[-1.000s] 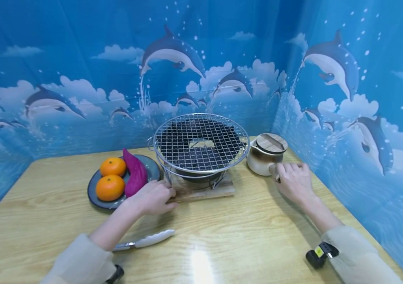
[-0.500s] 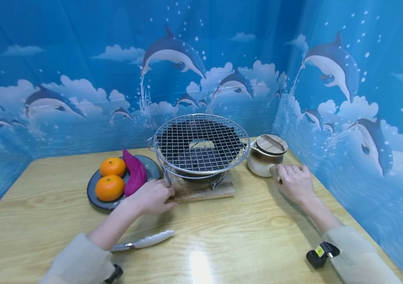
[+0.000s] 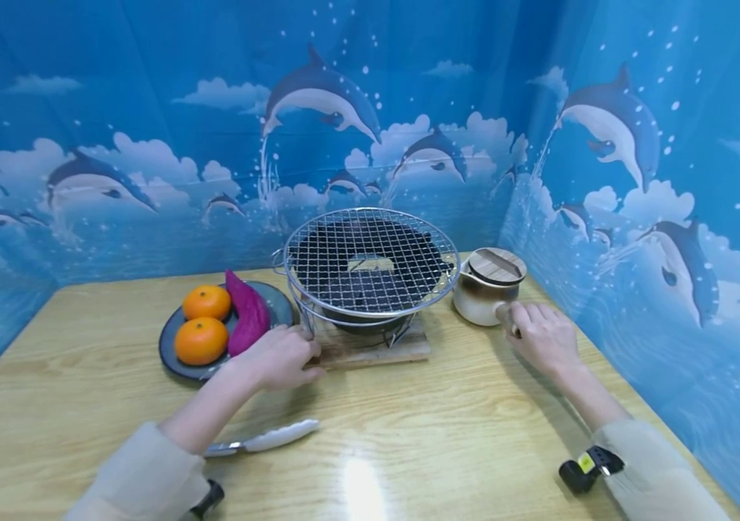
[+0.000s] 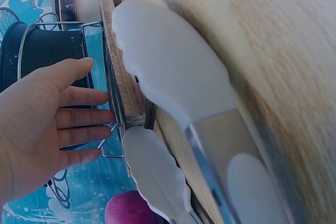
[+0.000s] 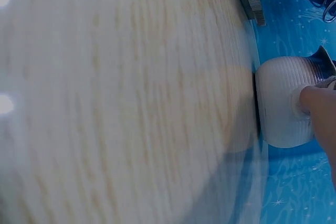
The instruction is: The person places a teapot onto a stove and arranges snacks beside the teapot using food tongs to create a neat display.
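My left hand (image 3: 281,356) is beside the left end of the wooden board (image 3: 370,356) under the grill. In the left wrist view its fingers (image 4: 84,116) are extended toward the board and the grill's wire stand; whether they touch I cannot tell. My right hand (image 3: 542,336) grips the stub handle (image 3: 507,316) of a small cream-and-brown clay pot (image 3: 479,297), which stands upright on the table. A wooden lid (image 3: 497,265) covers the pot. The round charcoal grill (image 3: 370,264) has a wire mesh on top. Below my left forearm lie white-tipped tongs (image 3: 282,435), partly hidden by that arm.
A dark plate (image 3: 174,362) left of the grill holds two oranges (image 3: 202,340) and a purple sweet potato (image 3: 247,315). The wooden table (image 3: 435,434) meets a blue dolphin-print curtain (image 3: 213,145) at the back and right.
Both hands keep their places at the board and the pot handle. Only the head view shifts very slightly.
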Demonstrator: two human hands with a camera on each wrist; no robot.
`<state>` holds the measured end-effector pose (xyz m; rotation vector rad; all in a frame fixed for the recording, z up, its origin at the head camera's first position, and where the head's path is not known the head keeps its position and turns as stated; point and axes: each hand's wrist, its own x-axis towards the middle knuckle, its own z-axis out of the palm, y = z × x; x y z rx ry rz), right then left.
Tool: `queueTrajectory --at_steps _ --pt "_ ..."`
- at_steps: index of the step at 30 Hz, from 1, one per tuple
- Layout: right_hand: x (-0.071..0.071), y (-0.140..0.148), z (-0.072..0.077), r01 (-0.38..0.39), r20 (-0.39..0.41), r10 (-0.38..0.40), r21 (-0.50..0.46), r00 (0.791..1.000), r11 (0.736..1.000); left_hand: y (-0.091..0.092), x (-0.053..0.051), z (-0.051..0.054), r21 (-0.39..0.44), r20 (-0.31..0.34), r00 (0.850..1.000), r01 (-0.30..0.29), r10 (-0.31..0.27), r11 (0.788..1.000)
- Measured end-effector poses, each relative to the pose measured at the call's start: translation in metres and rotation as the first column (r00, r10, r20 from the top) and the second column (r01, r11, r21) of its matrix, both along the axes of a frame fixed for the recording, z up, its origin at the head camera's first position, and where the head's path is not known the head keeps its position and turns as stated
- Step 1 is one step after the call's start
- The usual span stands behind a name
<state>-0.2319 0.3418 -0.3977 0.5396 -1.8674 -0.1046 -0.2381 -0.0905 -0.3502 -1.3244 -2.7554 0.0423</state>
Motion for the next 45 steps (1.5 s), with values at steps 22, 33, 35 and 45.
queueTrajectory --at_steps 22,33,35,45 --pt "0.009 0.002 0.035 0.048 -0.039 -0.050 -0.048 0.998 0.998 -0.002 0.001 -0.003 0.014 -0.032 0.999 0.011 -0.011 1.000" --pt "0.011 -0.006 0.062 0.061 -0.030 -0.062 -0.041 0.998 0.997 -0.004 0.001 -0.003 0.006 -0.038 0.999 0.000 0.000 1.000" --pt "0.012 -0.007 0.067 0.061 -0.026 -0.062 -0.038 0.998 0.997 -0.004 0.001 -0.002 0.002 -0.033 0.999 -0.006 0.006 1.000" --pt "0.014 -0.009 0.089 0.073 -0.007 -0.073 -0.030 0.997 0.997 -0.004 0.002 -0.005 -0.013 -0.039 0.999 -0.010 0.009 1.000"
